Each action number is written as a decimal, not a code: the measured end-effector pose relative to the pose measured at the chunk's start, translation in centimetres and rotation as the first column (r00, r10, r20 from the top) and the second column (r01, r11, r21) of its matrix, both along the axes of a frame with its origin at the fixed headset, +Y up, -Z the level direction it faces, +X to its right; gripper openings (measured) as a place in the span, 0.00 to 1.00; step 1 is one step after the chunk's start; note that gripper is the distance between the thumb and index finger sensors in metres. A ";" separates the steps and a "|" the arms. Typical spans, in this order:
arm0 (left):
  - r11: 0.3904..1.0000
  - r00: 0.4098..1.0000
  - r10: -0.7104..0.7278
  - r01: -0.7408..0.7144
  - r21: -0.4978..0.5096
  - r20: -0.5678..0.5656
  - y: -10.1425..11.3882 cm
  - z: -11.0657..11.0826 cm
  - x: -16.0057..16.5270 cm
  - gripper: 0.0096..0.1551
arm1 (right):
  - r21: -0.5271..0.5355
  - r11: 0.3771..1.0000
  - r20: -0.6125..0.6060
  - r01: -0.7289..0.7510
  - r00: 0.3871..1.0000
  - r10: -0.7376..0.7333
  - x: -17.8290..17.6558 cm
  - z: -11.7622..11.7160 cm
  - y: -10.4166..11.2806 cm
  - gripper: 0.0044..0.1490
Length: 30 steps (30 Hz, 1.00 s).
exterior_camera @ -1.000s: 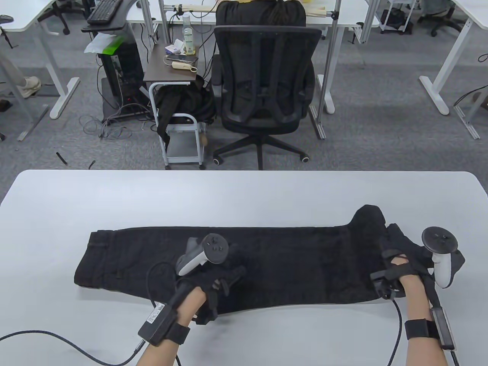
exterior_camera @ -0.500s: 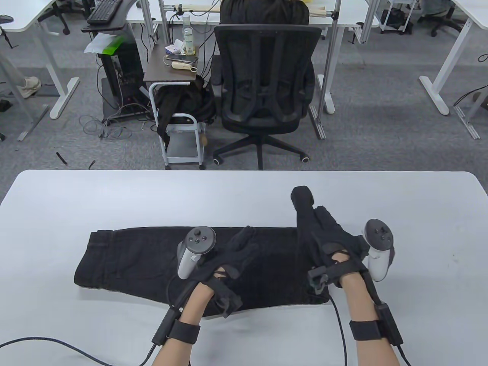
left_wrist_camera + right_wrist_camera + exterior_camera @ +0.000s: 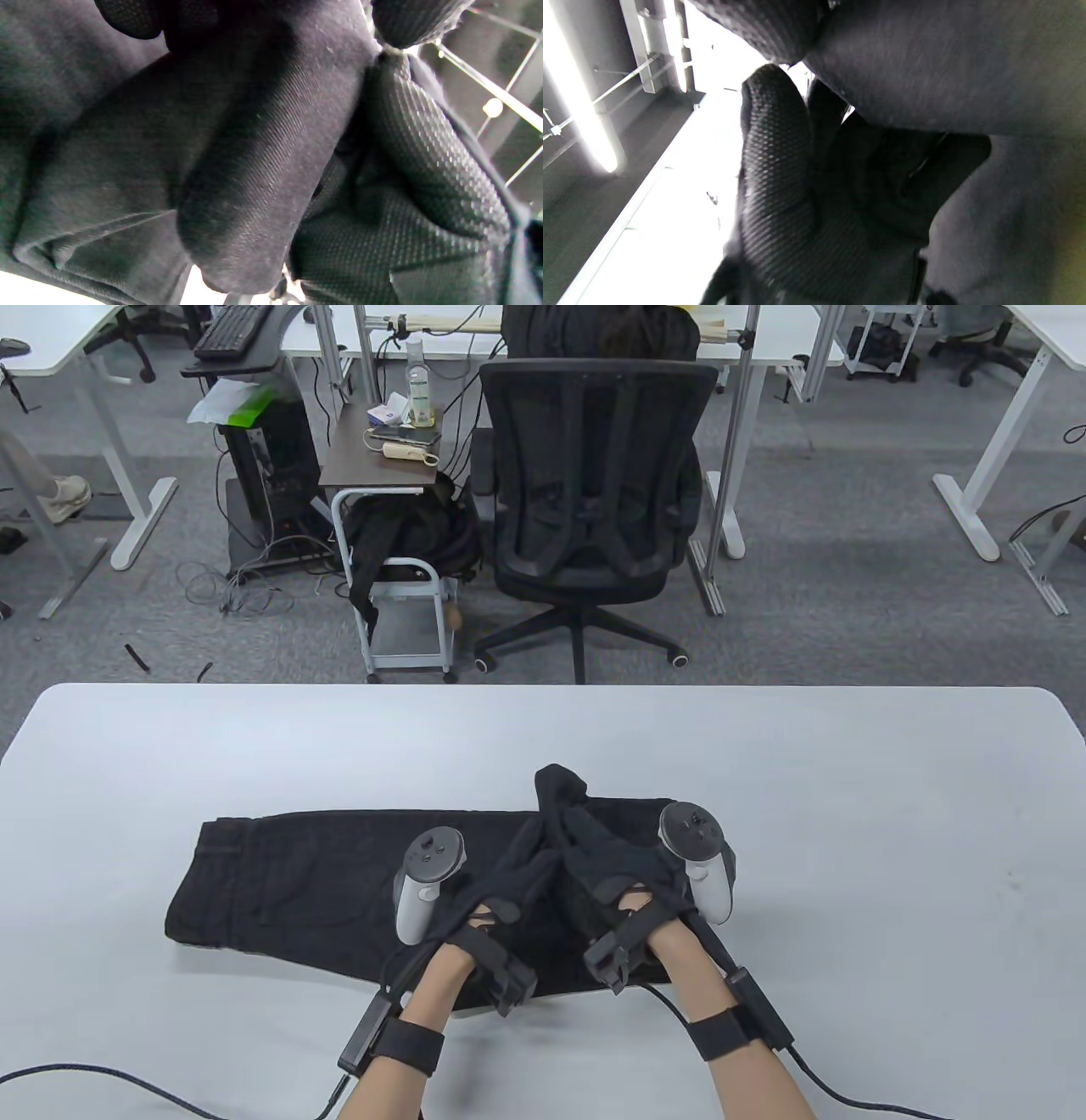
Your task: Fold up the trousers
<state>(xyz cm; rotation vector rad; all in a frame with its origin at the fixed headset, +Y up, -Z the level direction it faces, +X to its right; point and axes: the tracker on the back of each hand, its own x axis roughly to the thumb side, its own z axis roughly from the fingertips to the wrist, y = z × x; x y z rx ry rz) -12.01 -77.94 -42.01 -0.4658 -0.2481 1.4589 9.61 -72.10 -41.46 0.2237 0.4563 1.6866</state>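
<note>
Black trousers point(image 3: 280, 874) lie on the white table point(image 3: 848, 814), waist end at the left. My right hand point(image 3: 607, 857) grips the leg end and holds it lifted over the middle of the trousers, a tip of cloth point(image 3: 560, 785) sticking up beyond it. My left hand point(image 3: 509, 882) rests on the trousers' middle with fingers stretched out, right beside the right hand. The left wrist view shows dark cloth point(image 3: 127, 148) close up and a gloved finger point(image 3: 424, 148). The right wrist view shows a gloved finger point(image 3: 772, 148) against the cloth point(image 3: 946, 63).
A black office chair point(image 3: 594, 475) stands beyond the table's far edge, with a small cart point(image 3: 399, 560) beside it. Glove cables point(image 3: 127, 1073) trail over the table's near left and near right. The trousers lie close to the near edge.
My right hand has carried the leg end from the far right leftwards, doubling the legs over. My left hand has turned flat on the trousers' middle and stays there.
</note>
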 end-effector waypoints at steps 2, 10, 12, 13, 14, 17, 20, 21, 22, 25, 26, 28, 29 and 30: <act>0.999 1.000 0.027 -0.027 -0.024 -0.001 -0.5 -0.1 -0.1 0.48 | -0.028 0.999 -0.032 0.044 0.998 -0.045 0.3 -0.2 -0.4 0.41; 0.995 0.997 0.076 -0.078 -0.069 -0.021 -1.2 -0.1 -0.5 0.49 | -0.051 0.996 0.126 -0.070 0.989 0.076 2.8 -1.1 -1.7 0.42; 0.997 0.998 0.055 -0.056 -0.055 -0.019 -1.0 0.0 -0.3 0.49 | -0.041 0.993 0.127 -0.114 0.985 0.118 2.9 -1.2 -2.2 0.45; 0.998 0.999 0.050 -0.051 -0.049 -0.018 -0.9 0.0 -0.2 0.49 | -0.054 0.994 0.092 -0.090 0.991 0.095 2.7 -1.2 -2.4 0.48; 0.998 0.999 0.042 -0.043 -0.042 -0.015 -0.8 0.0 0.0 0.49 | -0.076 0.997 0.041 -0.021 0.999 0.024 2.3 -1.1 -2.7 0.50; 1.000 1.000 0.002 -0.002 -0.018 0.010 -0.2 0.2 0.6 0.49 | -0.099 0.991 -0.033 0.091 0.995 -0.095 0.9 -0.8 -2.9 0.54; 0.995 0.995 -0.096 0.097 0.037 -0.015 0.8 0.2 0.6 0.50 | -0.053 0.974 -0.035 0.221 0.974 -0.223 0.0 -0.6 -2.2 0.54; 0.992 0.993 -0.111 0.113 0.048 -0.031 1.0 0.1 0.5 0.51 | -0.032 0.962 -0.031 0.270 0.962 -0.271 -0.1 -0.5 -1.7 0.54; 0.992 0.993 -0.109 0.112 0.055 -0.046 1.3 0.1 0.2 0.50 | -0.021 0.953 -0.034 0.302 0.953 -0.302 -0.2 -0.5 -1.4 0.53; 0.998 0.996 -0.046 0.049 0.043 -0.079 1.7 -0.1 -0.4 0.50 | 0.003 0.925 -0.076 0.380 0.922 -0.379 -0.4 -0.2 -0.3 0.51; 0.999 0.997 -0.032 0.035 0.030 -0.071 1.7 -0.1 -0.5 0.51 | 0.021 0.925 -0.087 0.378 0.923 -0.375 -0.6 -0.2 0.0 0.51; 0.999 0.997 -0.023 0.025 0.024 -0.075 1.8 -0.2 -0.9 0.52 | 0.048 0.930 -0.116 0.364 0.927 -0.357 -0.8 0.0 0.4 0.50; 0.999 0.996 -0.032 0.034 0.029 -0.087 1.8 -0.2 -1.1 0.52 | 0.053 0.927 -0.129 0.371 0.923 -0.362 -1.1 0.1 0.6 0.50; 0.999 0.996 -0.038 0.041 0.029 -0.084 1.8 -0.3 -1.1 0.52 | 0.059 0.921 -0.135 0.385 0.917 -0.375 -1.2 0.1 0.7 0.50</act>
